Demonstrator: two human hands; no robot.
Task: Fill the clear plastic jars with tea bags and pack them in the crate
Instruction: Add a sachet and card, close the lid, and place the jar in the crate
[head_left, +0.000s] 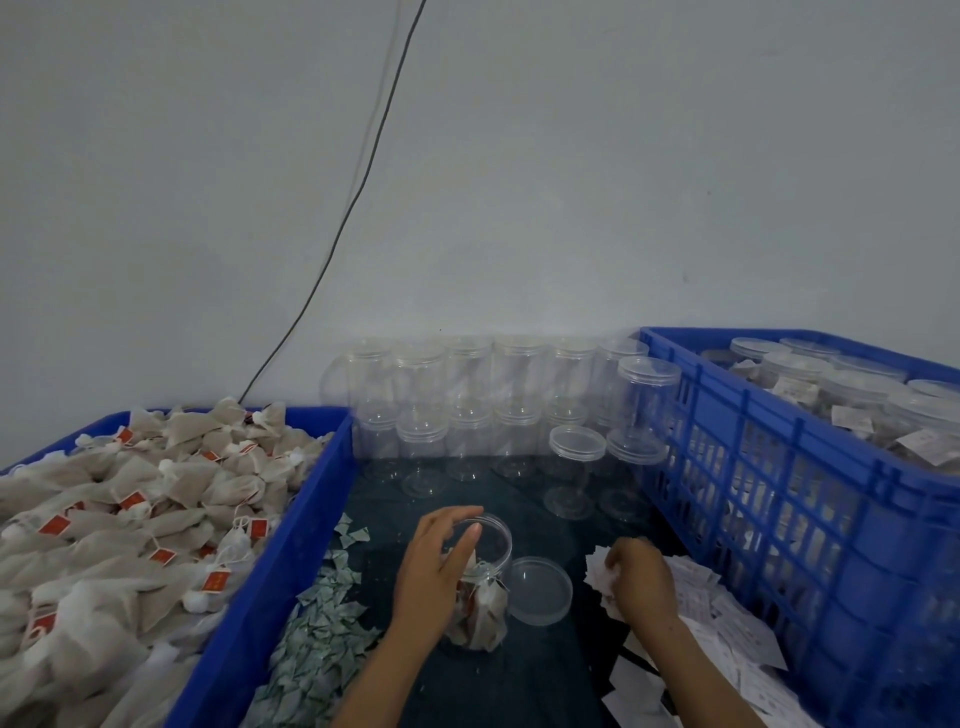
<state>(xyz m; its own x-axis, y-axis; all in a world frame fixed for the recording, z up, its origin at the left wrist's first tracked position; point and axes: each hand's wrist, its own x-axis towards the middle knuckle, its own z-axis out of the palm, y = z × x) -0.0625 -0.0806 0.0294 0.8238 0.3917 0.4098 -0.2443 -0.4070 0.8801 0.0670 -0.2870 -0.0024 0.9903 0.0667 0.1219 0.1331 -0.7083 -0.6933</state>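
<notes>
The open jar (480, 582) stands on the dark cloth surface (519, 675) right in front of the person, partly filled with tea bags. The left hand (441, 566) wraps its side, fingers curled over the rim, a grip closed on the jar, likely to steady the light plastic while it is loaded. Its round clear lid (540, 590) lies flat just beside it on the right, within easy reach for capping. The right hand (641, 577) rests on a heap of white paper slips (727, 623), fingers pinched together on one or a few; probably a label to go in.

The bin (291, 519) at left brims with soft, beige mesh tea bags (130, 519) with red tags. Small grey-green sachets (322, 634) lie scattered beside it. Empty capped jars (493, 405), thin-walled cylinders, are stacked against the wall. The slatted blue crate (779, 493) at right holds finished jars.
</notes>
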